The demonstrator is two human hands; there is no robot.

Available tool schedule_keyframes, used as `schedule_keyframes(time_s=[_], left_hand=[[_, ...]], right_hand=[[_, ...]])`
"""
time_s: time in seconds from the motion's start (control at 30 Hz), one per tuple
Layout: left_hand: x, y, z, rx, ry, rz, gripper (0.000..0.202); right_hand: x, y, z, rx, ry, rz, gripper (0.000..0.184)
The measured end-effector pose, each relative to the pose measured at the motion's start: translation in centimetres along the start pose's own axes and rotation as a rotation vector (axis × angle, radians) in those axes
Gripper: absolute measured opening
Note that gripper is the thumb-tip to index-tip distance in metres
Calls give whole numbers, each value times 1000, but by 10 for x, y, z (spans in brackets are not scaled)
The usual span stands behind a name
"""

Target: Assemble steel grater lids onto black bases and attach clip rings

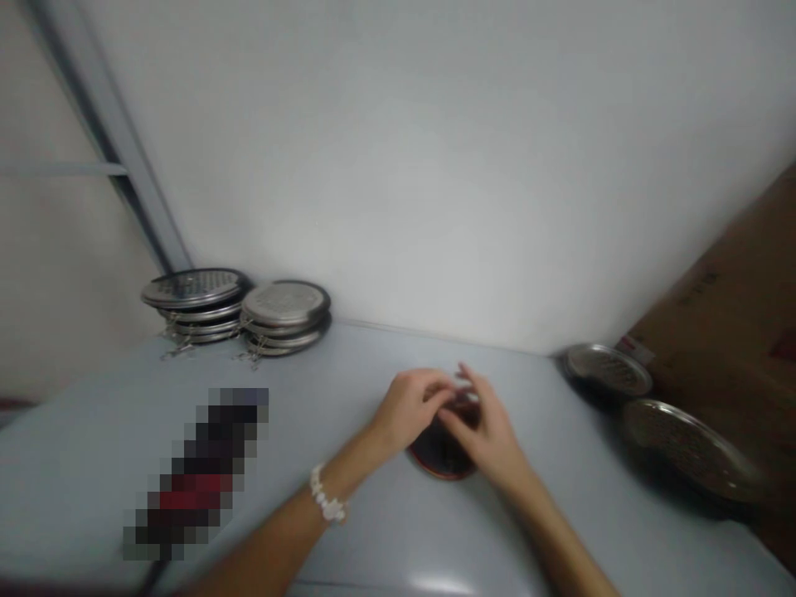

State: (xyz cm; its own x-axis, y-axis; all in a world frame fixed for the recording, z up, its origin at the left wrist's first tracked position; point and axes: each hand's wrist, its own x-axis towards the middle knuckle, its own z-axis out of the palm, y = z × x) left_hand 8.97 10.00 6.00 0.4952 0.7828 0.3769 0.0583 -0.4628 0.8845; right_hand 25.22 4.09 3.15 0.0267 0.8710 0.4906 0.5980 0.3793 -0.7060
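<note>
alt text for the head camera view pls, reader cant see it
A person's left hand, with a white bracelet at the wrist, and right hand are close together over a dark round object on a grey table; blur hides their grip. Two stacks of round metallic items stand at back left, with two more round items at right.

dark disc (pixel 443 454) partly hidden by blurred left hand (pixel 407 410) and right hand (pixel 491 431), brown box (pixel 727 323) cut off at right

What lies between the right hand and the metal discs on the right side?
The head view shows only grey tabletop between the right hand and those metal discs.
</note>
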Motion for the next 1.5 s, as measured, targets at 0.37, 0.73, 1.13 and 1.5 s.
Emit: schedule_keyframes(time_s=[0.37,0.73,1.13,1.5], left_hand=[[-55,0,6,430,-174,155,19],[-60,-7,1,498,-305,343,20],[-58,-19,-1,524,-347,351,24],[-64,-20,18,669,-335,262,18]], right_hand=[[-50,-5,-22,117,-163,54,16],[-64,7,-17,-47,-176,-184,18],[-60,11,-26,-200,-254,-395,25],[-71,21,-35,-297,-236,-455,37]])
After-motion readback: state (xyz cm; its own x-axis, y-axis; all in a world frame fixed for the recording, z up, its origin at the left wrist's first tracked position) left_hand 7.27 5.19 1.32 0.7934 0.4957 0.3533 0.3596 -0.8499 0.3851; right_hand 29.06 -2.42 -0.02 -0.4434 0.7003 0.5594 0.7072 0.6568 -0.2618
